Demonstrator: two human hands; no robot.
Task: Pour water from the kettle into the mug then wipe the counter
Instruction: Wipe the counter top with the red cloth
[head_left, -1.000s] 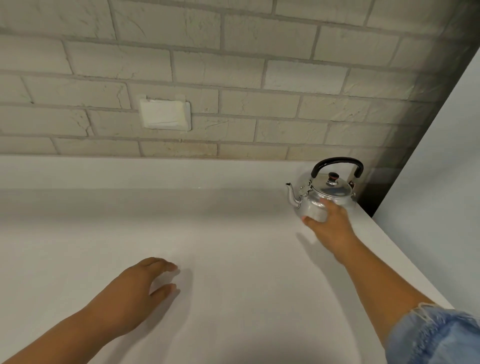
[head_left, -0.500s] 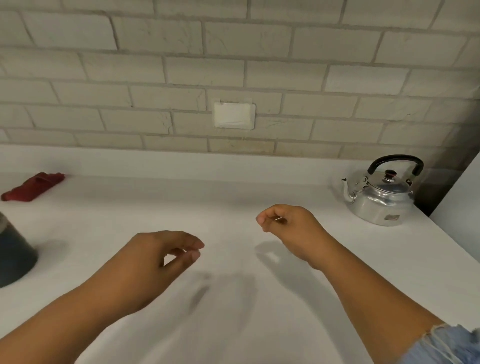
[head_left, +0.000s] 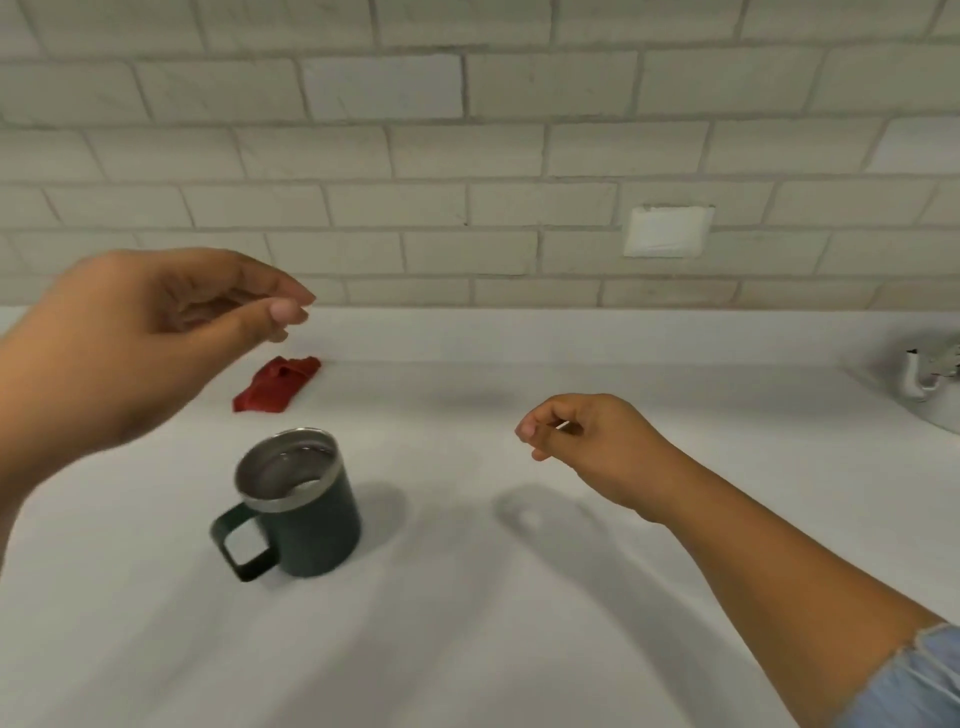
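Observation:
A dark green mug (head_left: 306, 525) with a steel rim stands upright on the white counter (head_left: 519, 623), handle toward me; liquid glints inside it. A crumpled red cloth (head_left: 276, 384) lies behind it near the wall. My left hand (head_left: 140, 338) hovers raised above and left of the mug, fingers loosely curled, holding nothing. My right hand (head_left: 597, 447) floats over the counter to the mug's right, fingers curled in, empty. Only the spout and a sliver of the silver kettle (head_left: 930, 384) show at the right edge.
A pale brick wall (head_left: 467, 156) runs along the back of the counter, with a white cover plate (head_left: 667, 231) set in it. A blue sleeve (head_left: 914, 686) covers my right upper arm at the lower right corner.
My right hand let go of the kettle and drew back to the left. The view swung left, bringing the mug and cloth in. My left hand rose from the counter.

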